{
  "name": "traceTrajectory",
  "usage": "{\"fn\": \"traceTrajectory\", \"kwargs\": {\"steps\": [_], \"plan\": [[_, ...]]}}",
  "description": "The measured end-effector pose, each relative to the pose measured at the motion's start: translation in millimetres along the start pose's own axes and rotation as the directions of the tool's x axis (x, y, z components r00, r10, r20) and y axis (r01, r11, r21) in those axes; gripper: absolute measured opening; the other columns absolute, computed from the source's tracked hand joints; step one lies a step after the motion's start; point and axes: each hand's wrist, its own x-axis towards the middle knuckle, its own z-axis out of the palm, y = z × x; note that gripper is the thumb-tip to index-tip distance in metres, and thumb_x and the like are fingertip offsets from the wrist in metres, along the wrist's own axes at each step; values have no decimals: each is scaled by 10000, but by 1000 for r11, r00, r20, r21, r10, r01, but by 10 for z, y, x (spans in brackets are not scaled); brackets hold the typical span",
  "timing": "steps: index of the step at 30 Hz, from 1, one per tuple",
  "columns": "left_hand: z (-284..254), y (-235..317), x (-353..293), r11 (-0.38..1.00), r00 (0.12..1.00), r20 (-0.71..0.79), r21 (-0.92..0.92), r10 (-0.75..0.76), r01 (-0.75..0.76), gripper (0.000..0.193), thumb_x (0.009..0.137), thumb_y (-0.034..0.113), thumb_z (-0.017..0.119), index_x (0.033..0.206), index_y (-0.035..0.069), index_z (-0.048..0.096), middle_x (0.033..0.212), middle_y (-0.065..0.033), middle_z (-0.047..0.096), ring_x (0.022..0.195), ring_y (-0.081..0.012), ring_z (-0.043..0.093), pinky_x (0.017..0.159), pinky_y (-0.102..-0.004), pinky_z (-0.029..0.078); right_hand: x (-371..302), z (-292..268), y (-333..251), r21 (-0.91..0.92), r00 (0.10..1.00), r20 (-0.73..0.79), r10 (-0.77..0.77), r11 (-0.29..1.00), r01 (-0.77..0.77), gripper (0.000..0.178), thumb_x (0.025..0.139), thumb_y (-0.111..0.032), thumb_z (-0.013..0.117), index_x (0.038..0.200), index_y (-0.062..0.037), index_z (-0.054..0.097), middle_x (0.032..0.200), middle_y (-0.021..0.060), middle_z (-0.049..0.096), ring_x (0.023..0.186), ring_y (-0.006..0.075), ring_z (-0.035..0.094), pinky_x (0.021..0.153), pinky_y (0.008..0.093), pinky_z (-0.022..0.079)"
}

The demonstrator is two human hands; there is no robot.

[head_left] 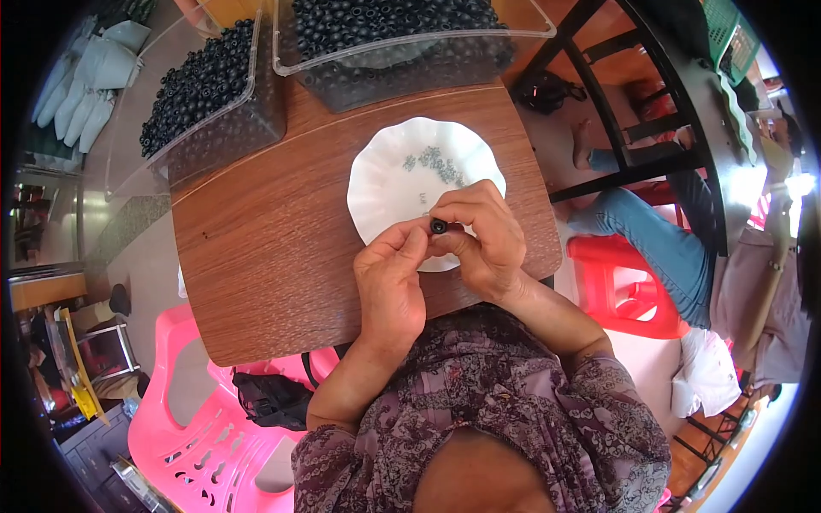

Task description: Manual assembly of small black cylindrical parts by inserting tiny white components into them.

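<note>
Currently, L hand (392, 275) and R hand (486, 244) meet over the near part of the white scalloped plate (380, 184), each grip pinching the same small round black pc (439, 226) btwn fingertips. Tiny grey-green bits (434, 162) lie in the plate, mostly toward its far side. Brown worktop (256, 265) is under the plate; beyond it, a clear tub (342, 99) w/ lots of dark beads (393, 15); 2nd tub (258, 137), also w/ beads, sits off to its far L.
</note>
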Motion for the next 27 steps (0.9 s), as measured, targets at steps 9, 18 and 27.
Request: {"fn": "traceTrajectory", "kwargs": {"steps": [9, 18, 27], "plan": [[-89, -26, -101, 999, 999, -1, 37, 37, -37, 159, 872, 69, 567, 972, -54, 563, 886, -87, 624, 803, -132, 583, 770, -256, 460, -80, 27, -87, -81, 989, 80, -127, 988, 133, 371, 577, 51, 683, 938, 28, 603, 903, 117, 604, 736, 260, 557, 639, 326, 462], [-222, 1030, 206, 568, 708, 61, 550, 704, -613, 147, 841, 0, 572, 982, -43, 562, 880, -112, 625, 759, -161, 594, 711, -268, 497, 256, -190, 215, -239, 991, 132, 8, 971, 24, 280, 592, 70, 682, 858, -13, 655, 807, 104, 609, 742, 253, 567, 626, 327, 446], [-675, 2388, 1251, -213, 365, 285, 950, 886, -227, 337, 719, 35, 695, 1035, 24, 577, 952, -84, 592, 867, -200, 557, 785, -308, 451, 337, 153, 385, -435, 869, 493, -31, 857, 277, 148, 601, -129, 671, 642, -69, 542, 668, 83, 514, 681, 266, 504, 614, 378, 424]]}}
